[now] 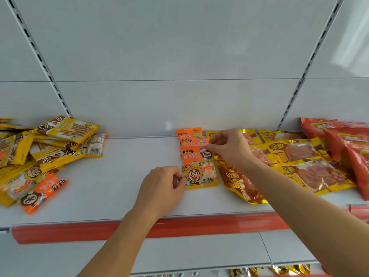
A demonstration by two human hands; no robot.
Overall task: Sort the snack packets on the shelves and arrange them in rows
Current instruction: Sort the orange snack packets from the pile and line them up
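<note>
both hands (pixel 162 183) (pixel 227 145) pinch orange packet (pixel 199 168) — upright, lengthwise front-to-back

A shop: a white metal display shelf (pixel 111 188) with a red price-label strip (pixel 179 226) along its front edge, slotted uprights (pixel 40 56) on the back panel above it, and branded snack packets (pixel 199 166) lying on it.

Glossy plastic packets (pixel 200 168), matt shelf (pixel 123 176)
</note>
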